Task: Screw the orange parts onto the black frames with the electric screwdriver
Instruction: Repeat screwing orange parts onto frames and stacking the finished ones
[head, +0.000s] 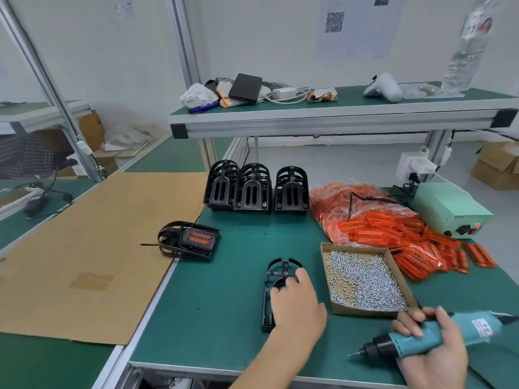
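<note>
black frame (269, 293) flat on mat, orange parts (393, 231) heaped, teal screwdriver (438, 336) tilted

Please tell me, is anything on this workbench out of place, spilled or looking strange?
Little stands out. The orange parts spill out of their torn clear bag onto the green mat, some lying loose near the table's right edge. One finished frame straddles the edge of the cardboard sheet. The screws stay inside their tray.

black frame (276, 287) half under left hand (297, 307), screwdriver (438, 336) tail cropped
</note>
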Action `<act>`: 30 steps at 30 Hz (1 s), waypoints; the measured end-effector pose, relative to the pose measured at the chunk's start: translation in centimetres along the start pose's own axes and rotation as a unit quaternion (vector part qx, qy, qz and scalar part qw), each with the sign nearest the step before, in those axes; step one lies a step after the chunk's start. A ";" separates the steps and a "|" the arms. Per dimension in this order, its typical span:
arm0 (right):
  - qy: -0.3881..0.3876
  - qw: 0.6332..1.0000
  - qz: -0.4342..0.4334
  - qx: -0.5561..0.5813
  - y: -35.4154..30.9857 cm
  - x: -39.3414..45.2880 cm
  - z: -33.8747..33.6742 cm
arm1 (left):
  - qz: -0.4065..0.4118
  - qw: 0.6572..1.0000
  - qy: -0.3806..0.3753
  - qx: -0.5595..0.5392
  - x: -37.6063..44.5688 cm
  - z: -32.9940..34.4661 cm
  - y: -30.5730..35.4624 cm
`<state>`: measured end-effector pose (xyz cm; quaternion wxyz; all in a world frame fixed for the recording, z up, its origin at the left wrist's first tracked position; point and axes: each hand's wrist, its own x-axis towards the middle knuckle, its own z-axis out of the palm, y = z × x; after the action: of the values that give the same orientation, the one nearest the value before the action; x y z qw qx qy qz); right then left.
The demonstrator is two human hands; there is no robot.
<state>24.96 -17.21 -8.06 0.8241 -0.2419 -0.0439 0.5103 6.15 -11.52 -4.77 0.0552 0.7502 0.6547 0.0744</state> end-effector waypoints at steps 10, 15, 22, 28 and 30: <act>0.011 1.000 0.003 -0.018 0.1 0.0 0.4 | -0.032 0.999 -0.029 -0.022 0.5 -1.7 -0.5; 0.018 1.000 0.007 -0.022 -0.1 -0.1 0.6 | -0.046 0.991 0.032 -0.122 0.9 -4.4 -2.2; 0.016 0.999 -0.008 -0.040 0.3 0.1 0.7 | -0.134 0.949 0.073 -0.275 1.4 -6.9 -7.9; 0.035 0.998 -0.018 -0.050 0.9 0.3 0.8 | -0.188 0.946 0.068 -0.256 1.6 -6.6 -13.4; 0.036 0.999 0.000 -0.040 0.6 0.6 0.5 | -0.199 0.946 0.059 -0.247 1.6 -6.3 -14.4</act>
<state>24.56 -16.32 -8.02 0.8146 -0.2935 -0.0345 0.4992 -8.78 -8.10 -1.11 0.2139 0.5617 0.7538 0.2655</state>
